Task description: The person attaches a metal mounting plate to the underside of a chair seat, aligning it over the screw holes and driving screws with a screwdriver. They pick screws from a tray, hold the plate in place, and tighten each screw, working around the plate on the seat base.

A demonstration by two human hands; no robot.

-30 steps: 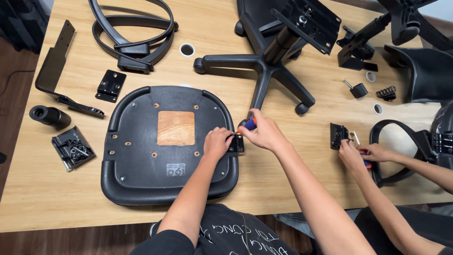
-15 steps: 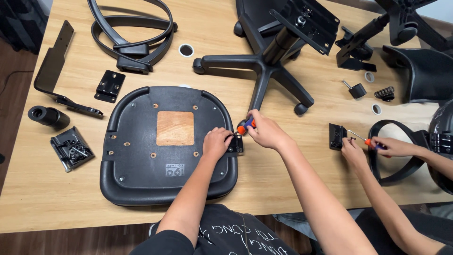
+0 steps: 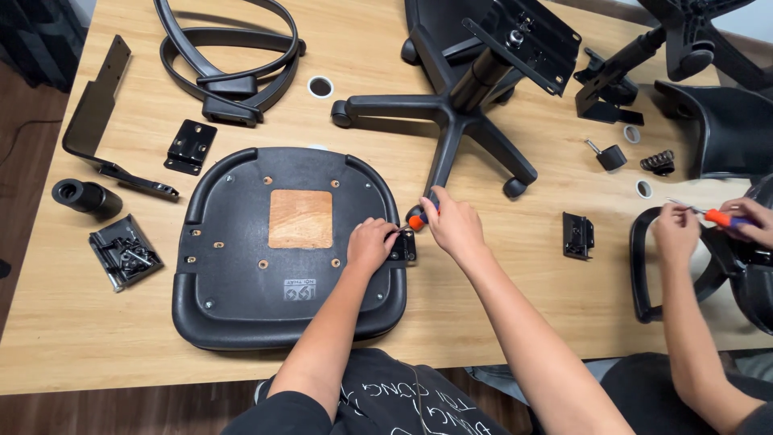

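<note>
Spanning the view, a pale wood desk (image 3: 499, 282) over dark wood floor (image 3: 24, 185), upturned black seat (image 3: 290, 246) near its front edge, left hand (image 3: 372, 243) pressing a bracket (image 3: 405, 246) at the seat's rim, right hand (image 3: 452, 225) closed on an orange-tipped screwdriver (image 3: 417, 219), chair base (image 3: 459, 121) behind, bag of screws (image 3: 125, 251) far left.

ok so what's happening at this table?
A person's left hand steadies a small black metal bracket at the edge of an upturned black plastic chair seat on the light wooden table. Their right hand works an orange-handled screwdriver on it. A co-worker's hands handle another screwdriver nearby.
</note>
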